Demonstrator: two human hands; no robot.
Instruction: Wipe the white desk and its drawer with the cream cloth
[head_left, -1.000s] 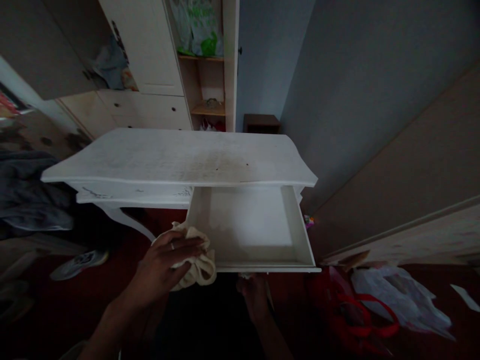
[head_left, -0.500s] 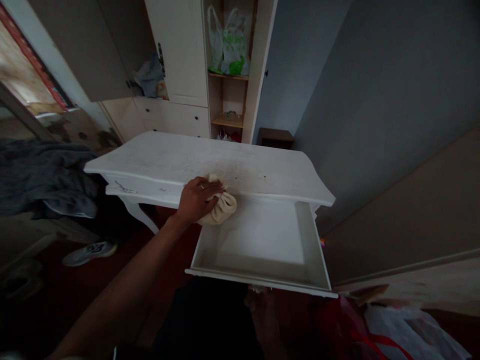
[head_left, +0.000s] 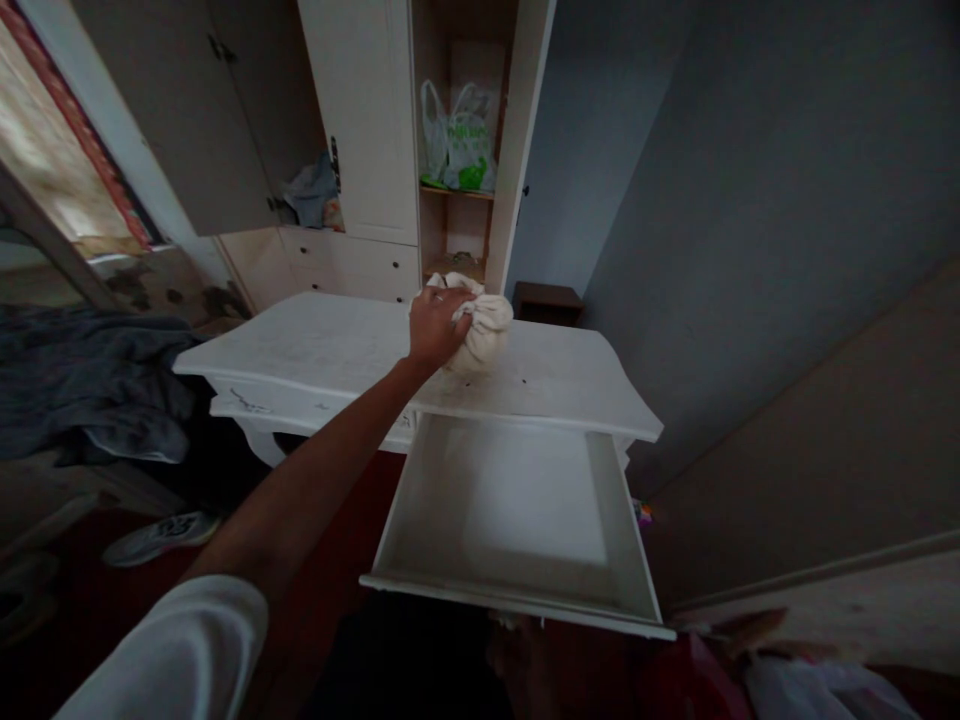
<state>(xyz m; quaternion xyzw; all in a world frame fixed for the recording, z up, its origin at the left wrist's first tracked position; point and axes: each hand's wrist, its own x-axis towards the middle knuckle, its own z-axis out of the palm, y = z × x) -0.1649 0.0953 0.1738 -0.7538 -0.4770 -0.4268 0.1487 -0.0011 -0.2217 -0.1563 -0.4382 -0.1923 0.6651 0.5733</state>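
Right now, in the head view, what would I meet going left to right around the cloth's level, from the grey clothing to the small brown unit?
Grey clothing, white cabinet drawers, left hand, cream cloth, small brown unit. The white tabletop is left out: it spans several places.

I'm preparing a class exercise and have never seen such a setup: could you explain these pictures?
There's no machine, just a person's two bare hands, seen by one camera worn on the head, looking forward and down. The left hand holds a bunched cream cloth over the white table; whether cloth and table touch is hard to tell. Small dark specks show on the table's top. A drawer stands pulled out toward the person. The right hand is low by its front edge, too dim to show any grip.
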